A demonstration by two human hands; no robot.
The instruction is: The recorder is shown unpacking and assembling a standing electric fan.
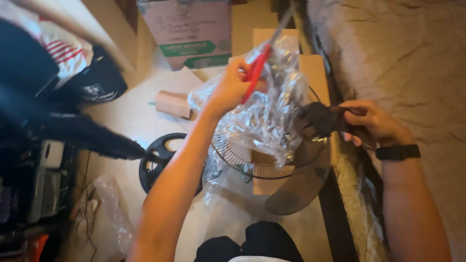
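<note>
Pale floor tiles [141, 121] spread beneath us, a beige mattress [412, 53] along the right and a cardboard box [191, 29] ahead. We hold a black fan part [318, 119] wrapped in clear plastic [272, 116] over a wire fan grille [252, 160]. Our right hand [371, 121], wrist bent inward, pinches the black part. Our left hand [230, 87], arm stretched forward, curls around red-handled scissors [257, 68] at the plastic.

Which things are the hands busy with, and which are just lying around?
Busy with:
left hand holding red-handled scissors
clear plastic bag
right hand holding a dark fan part
wire fan guard

Lying around:
cardboard box
round black base
fan blade
small brown carton
loose plastic wrap
</note>
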